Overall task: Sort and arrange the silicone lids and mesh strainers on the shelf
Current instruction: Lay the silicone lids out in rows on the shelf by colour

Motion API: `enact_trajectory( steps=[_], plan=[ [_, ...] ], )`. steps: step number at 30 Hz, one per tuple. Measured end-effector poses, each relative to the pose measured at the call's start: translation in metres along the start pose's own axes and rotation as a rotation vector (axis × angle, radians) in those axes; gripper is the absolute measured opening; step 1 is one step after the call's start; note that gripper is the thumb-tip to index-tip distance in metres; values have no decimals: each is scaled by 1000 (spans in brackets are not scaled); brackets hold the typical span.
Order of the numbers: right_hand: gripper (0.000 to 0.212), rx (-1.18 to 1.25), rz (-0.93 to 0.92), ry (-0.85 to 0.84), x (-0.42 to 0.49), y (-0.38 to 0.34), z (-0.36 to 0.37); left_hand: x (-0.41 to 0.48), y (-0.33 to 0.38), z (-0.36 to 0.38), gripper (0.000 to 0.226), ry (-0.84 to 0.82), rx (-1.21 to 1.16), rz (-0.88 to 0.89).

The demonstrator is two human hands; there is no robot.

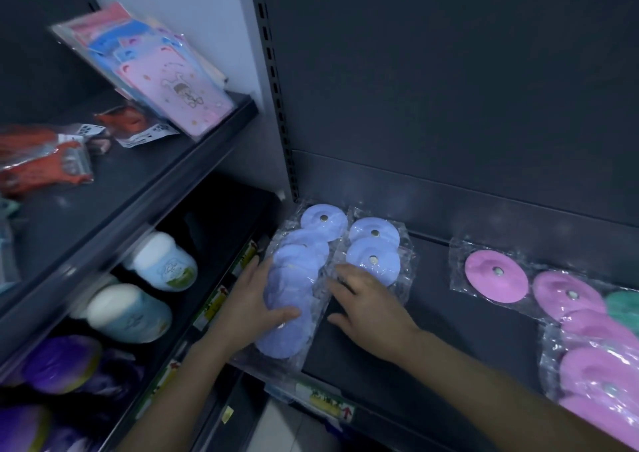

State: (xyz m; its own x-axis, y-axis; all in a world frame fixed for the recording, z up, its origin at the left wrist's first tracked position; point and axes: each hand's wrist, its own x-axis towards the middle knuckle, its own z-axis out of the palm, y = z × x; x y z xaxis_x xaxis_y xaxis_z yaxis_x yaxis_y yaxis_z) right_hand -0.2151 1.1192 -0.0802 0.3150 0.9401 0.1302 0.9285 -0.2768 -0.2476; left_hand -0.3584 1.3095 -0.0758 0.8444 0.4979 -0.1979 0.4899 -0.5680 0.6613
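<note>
Blue silicone lids in clear bags lie in two rows at the left end of the dark shelf (432,330). My left hand (256,308) holds the left row of blue lids (290,289) from its left side, thumb across the top of one lid. My right hand (368,308) lies flat, fingers spread, on the near end of the right row of blue lids (373,244). Pink lids (496,275) in bags lie in a line at the right, with more pink lids (598,372) stacked toward the front. A green lid (624,308) shows at the right edge.
A perforated upright (276,99) divides this bay from the left one. The left bay's upper shelf holds pink and blue packets (173,81) and red packaged items (45,161). Below it stand blue-and-white jars (162,265) and purple items (62,365). Price labels (328,401) line the shelf's front edge.
</note>
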Motion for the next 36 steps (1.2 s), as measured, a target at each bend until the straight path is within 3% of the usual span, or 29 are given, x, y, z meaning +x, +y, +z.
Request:
enact_trajectory(
  steps=[9,15,19,22,24,27,32,36],
  plan=[
    [75,-63,-81,-89,-6,-24,27,-12,4,-8,84,24,-104,34],
    [67,54,-42,-161,0,-32,26,-9,4,-17,74,29,-173,16],
    [58,86,-31,5,-5,-31,29,-9,-1,-16,80,34,-174,4],
    [29,93,17,92,-10,-28,32,-10,-1,-13,92,13,-127,-25],
    [22,71,-10,107,-12,-24,34,-8,-5,-9,99,-3,-94,-47],
    [37,63,-39,106,-12,-24,35,-7,-5,-7,102,-20,-62,-44],
    [32,72,-21,38,-8,-27,34,-7,-3,-11,105,-37,-5,-57],
    [36,59,-16,32,-12,-22,26,-10,11,-10,101,4,44,37]
  ],
)
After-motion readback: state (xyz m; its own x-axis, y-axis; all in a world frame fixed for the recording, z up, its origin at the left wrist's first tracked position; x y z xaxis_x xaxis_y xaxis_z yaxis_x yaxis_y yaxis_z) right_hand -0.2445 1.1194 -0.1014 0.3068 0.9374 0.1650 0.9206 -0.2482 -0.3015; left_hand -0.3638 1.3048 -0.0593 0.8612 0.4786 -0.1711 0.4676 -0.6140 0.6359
